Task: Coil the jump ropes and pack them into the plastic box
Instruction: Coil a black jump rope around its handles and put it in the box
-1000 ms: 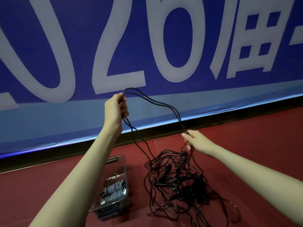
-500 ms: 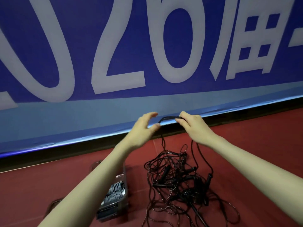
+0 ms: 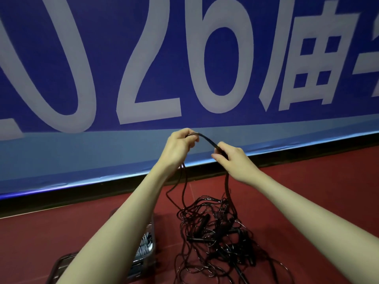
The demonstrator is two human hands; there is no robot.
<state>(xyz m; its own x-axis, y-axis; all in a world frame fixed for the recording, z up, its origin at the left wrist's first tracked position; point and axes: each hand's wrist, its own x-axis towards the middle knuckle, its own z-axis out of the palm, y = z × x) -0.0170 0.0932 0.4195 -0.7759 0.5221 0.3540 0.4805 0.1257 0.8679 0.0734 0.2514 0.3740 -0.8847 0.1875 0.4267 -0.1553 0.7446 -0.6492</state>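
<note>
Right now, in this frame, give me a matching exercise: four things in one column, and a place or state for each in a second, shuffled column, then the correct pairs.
Things:
1. left hand
2. right hand
3. tangled jump ropes
4. plastic box

Places or states:
A. heaped on the red floor
B. grips the higher end of the raised rope section
C. on the floor, partly hidden behind the left forearm
D. grips the lower end of the raised rope section

Pairs: 1-B, 2-D, 3-A, 4-C

two hands [image 3: 180, 147], one plastic box [image 3: 150, 244], one rope tangle [image 3: 217, 232]
</note>
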